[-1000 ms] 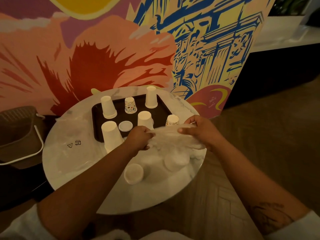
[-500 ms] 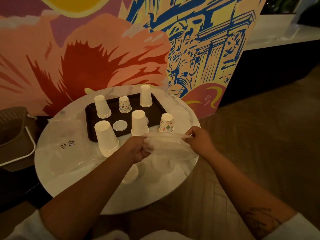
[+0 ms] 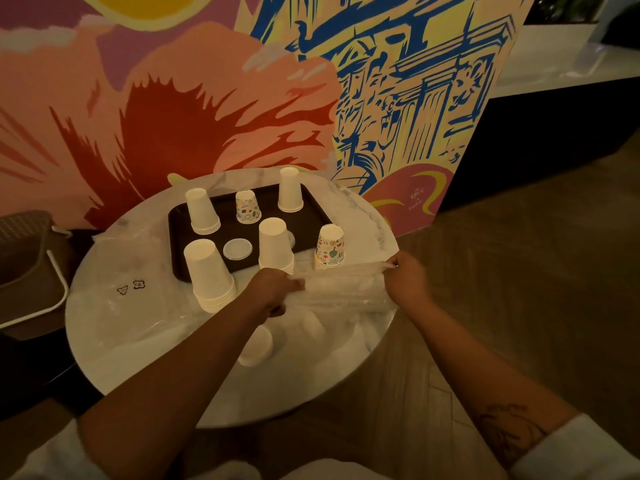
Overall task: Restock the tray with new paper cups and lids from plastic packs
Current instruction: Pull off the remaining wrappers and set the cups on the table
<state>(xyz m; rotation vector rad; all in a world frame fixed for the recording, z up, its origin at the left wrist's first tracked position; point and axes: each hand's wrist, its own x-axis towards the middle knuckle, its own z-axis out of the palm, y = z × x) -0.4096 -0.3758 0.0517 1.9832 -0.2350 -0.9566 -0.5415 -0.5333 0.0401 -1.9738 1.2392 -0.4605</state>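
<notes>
While left grip (image 3: 273,289) and right grip (image 3: 407,278) pinch the plastic pack (image 3: 343,285) taut above the bench (image 3: 277,393), pull apart evenly.

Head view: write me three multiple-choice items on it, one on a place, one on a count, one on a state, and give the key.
1. Where does the single round lid lie?
A. On the dark tray
B. On the floor
C. Inside the basket

2. How many stacks of patterned cups are in view?
A. One
B. Two
C. Four

3. In what state is the clear plastic pack?
A. Lying untouched
B. Folded on the tray
C. Stretched between the left hand and right hand

Key: 1 A, the lid rests on the tray's bare middle. 2 B, one stack stands at the tray's back and another by its right edge. 3 C, each hand grips an end of the pack.
</notes>
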